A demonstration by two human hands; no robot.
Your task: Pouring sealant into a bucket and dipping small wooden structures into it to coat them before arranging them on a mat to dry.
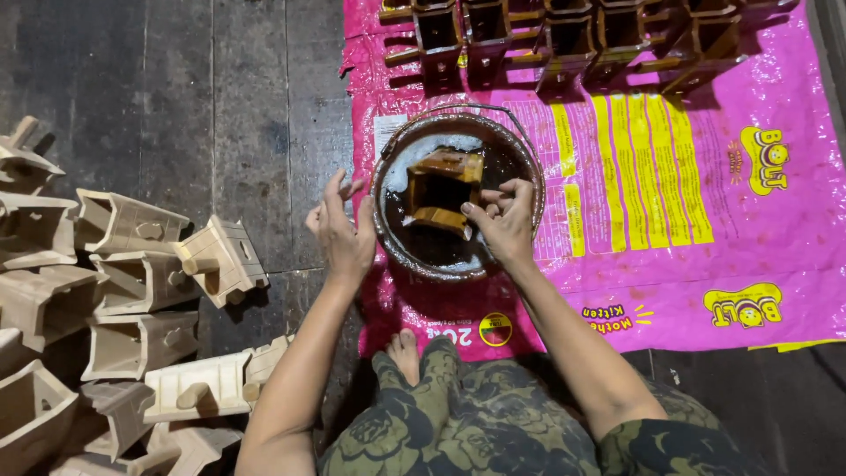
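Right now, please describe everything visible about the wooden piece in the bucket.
The wooden piece is a small open box shape, wet and stained dark brown. It sits tilted, half sunk in dark liquid inside the round bucket. The right hand touches its near edge with its fingers; the left hand rests at the rim.

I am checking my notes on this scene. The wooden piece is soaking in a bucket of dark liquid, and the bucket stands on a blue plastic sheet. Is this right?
Not quite. The head view shows the sheet under the bucket is pink with yellow print, not blue. The rest holds: the wooden piece sits in dark liquid inside the bucket, with the left hand at the rim and the right hand over it.
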